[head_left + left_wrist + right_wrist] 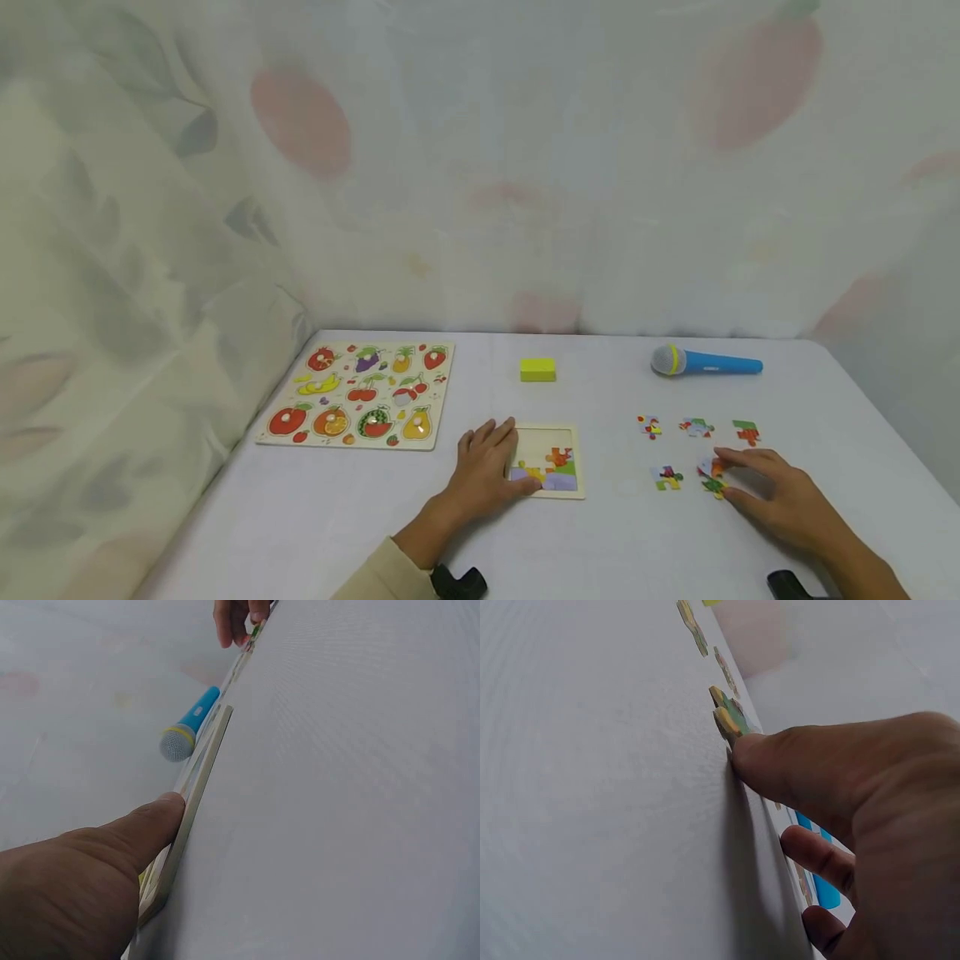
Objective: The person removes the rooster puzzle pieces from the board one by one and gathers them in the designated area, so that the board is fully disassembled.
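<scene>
My left hand (pixel 486 471) rests on the left side of a small wooden puzzle tray (pixel 581 462), thumb on its near edge and fingers along its left rim. Several joined jigsaw pieces (pixel 558 481) fill the tray's lower part; its upper part shows bare wood. In the left wrist view the thumb (pixel 161 817) presses on the tray's rim. Over to the right, my right hand (pixel 787 500) pinches a colourful jigsaw piece (pixel 711 482) at its right side between thumb and index finger. The right wrist view shows the thumb against this piece (pixel 731 720); the index fingertip is hidden there.
Loose jigsaw pieces lie near the right hand, among them a green-and-red piece (pixel 747 432) and a yellow-green piece (pixel 667 477). Behind them lies a blue toy microphone (pixel 720 363). A yellow block (pixel 537 370) stands behind the tray, and a fruit peg board (pixel 352 396) lies at left.
</scene>
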